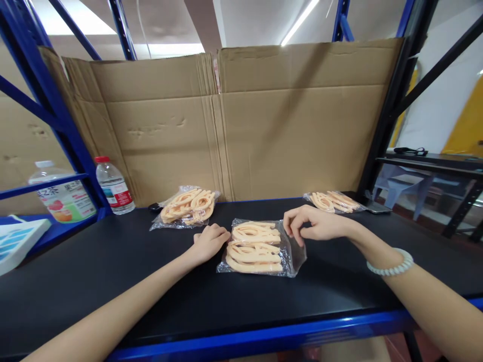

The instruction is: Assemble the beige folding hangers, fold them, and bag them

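Observation:
A clear plastic bag of peach-coloured looped straps (256,249) lies flat on the black shelf top (113,271) in the middle. My left hand (209,241) rests curled against the bag's left edge. My right hand (309,225) pinches the bag's open right end with thumb and fingers. A bead bracelet (392,264) sits on my right wrist.
Two more bags of the same straps lie farther back, one at the left (188,206) and one at the right (334,201). A cardboard sheet (241,125) walls the back. A water bottle (113,186), a larger jar (64,198) and a book (18,241) stand at the left.

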The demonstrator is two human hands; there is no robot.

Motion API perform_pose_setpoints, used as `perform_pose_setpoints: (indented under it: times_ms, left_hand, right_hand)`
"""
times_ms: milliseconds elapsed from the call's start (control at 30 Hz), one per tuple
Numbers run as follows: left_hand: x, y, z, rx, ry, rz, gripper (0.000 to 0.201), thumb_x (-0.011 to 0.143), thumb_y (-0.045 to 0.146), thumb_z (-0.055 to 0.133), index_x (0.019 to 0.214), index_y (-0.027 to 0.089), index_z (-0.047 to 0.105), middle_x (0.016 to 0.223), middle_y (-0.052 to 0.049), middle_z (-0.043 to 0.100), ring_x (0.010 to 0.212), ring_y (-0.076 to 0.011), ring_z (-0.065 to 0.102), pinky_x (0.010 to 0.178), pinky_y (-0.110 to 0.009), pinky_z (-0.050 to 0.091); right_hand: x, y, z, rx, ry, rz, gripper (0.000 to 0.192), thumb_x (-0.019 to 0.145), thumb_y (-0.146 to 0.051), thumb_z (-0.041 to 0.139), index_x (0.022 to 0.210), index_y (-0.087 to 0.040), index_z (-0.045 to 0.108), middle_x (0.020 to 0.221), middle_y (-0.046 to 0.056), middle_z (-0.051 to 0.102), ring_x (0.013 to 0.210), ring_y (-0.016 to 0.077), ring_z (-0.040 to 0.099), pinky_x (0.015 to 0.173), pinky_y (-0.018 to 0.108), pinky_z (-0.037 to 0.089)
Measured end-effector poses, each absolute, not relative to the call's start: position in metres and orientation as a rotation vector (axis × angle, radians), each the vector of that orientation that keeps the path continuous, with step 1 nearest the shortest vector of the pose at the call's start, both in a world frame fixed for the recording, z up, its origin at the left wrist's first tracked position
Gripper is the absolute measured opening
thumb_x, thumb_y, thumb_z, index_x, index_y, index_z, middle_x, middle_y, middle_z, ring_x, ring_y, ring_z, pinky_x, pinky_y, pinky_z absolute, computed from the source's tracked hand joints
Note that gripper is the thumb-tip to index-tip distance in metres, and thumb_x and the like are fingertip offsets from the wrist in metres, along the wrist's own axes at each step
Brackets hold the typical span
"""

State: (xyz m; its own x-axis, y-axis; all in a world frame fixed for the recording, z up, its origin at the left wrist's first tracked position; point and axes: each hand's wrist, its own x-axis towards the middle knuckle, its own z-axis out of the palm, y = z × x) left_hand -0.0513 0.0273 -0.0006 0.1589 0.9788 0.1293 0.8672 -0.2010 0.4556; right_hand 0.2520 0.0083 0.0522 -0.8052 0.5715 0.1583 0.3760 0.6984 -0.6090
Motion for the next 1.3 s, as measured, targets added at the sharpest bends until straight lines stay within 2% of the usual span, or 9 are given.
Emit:
perform_pose_setpoints:
  times_ms: [67,167,333,467,633,800,1000,1300]
  left_hand:
    - [-0.05,0.027,0.001,2.153,1.733,0.577,0.035,0.081,0.035,0.04,0.06,0.024,0.067,0.085,-0.005,0.067,0.097,-0.0283,0.058,0.092,-0.045,0.037]
    - [-0.05,0.028,0.002,2.115,1.709,0.603,0.03,0.077,0.038,0.046,0.061,0.025,0.068,0.084,-0.004,0.068,0.096,-0.0295,0.059,0.09,-0.044,0.038]
    - [-0.053,0.032,-0.003,2.052,1.656,0.701,0.022,0.069,0.039,0.056,0.054,0.024,0.064,0.076,-0.002,0.068,0.087,-0.027,0.061,0.081,-0.035,0.045]
    - [-0.054,0.035,-0.005,1.999,1.632,0.799,0.022,0.068,0.039,0.056,0.053,0.023,0.061,0.066,-0.001,0.066,0.077,-0.0243,0.061,0.072,-0.032,0.046]
    - [-0.052,0.043,0.001,1.961,1.608,0.934,0.025,0.071,0.039,0.049,0.055,0.021,0.056,0.056,0.001,0.057,0.063,-0.0202,0.057,0.061,-0.028,0.044]
    - [-0.038,0.062,0.014,2.009,1.626,1.044,0.022,0.078,0.033,0.041,0.064,0.021,0.051,0.062,0.001,0.056,0.064,-0.0175,0.057,0.059,-0.026,0.043]
    - [-0.012,0.086,0.041,2.217,1.709,0.967,0.022,0.086,0.027,0.036,0.068,0.021,0.047,0.063,0.0,0.058,0.065,-0.0177,0.058,0.06,-0.026,0.042]
    - [0.019,0.101,0.078,2.554,1.907,0.66,0.02,0.09,0.022,0.041,0.092,0.017,0.06,0.093,-0.012,0.07,0.092,-0.0249,0.064,0.076,-0.031,0.045]
  right_hand:
    - [0.255,0.009,0.053,-0.766,-2.633,0.916,0.034,0.057,-0.004,0.042,0.059,-0.021,0.072,0.08,0.003,0.065,0.077,0.0155,0.06,0.077,0.027,0.046]
    - [0.257,0.013,0.046,-0.91,-2.703,0.968,0.037,0.056,-0.002,0.041,0.06,-0.021,0.073,0.074,0.003,0.068,0.072,0.0153,0.061,0.074,0.027,0.047]
    - [0.259,0.031,0.025,-1.076,-2.673,0.61,0.033,0.06,0.0,0.045,0.062,-0.02,0.072,0.074,0.003,0.07,0.069,0.0154,0.062,0.073,0.026,0.047]
    - [0.26,0.046,0.014,-1.06,-2.617,0.376,0.029,0.073,-0.004,0.047,0.079,-0.017,0.071,0.084,0.006,0.069,0.078,0.0173,0.062,0.077,0.029,0.047]
    - [0.261,0.061,0.003,-1.071,-2.548,0.34,0.028,0.081,-0.01,0.048,0.098,-0.016,0.069,0.103,0.008,0.068,0.094,0.0189,0.062,0.088,0.032,0.045]
    - [0.266,0.071,-0.003,-1.137,-2.461,0.327,0.027,0.08,-0.009,0.047,0.093,-0.017,0.07,0.102,0.005,0.07,0.095,0.0174,0.063,0.089,0.029,0.045]
    - [0.273,0.079,-0.007,-1.351,-2.267,0.244,0.029,0.078,-0.01,0.047,0.093,-0.017,0.071,0.096,0.006,0.072,0.088,0.0194,0.065,0.083,0.03,0.048]
    - [0.264,0.079,-0.013,-1.493,-2.087,0.207,0.036,0.092,-0.024,0.037,0.112,-0.013,0.065,0.121,0.013,0.063,0.114,0.0247,0.055,0.101,0.035,0.038]
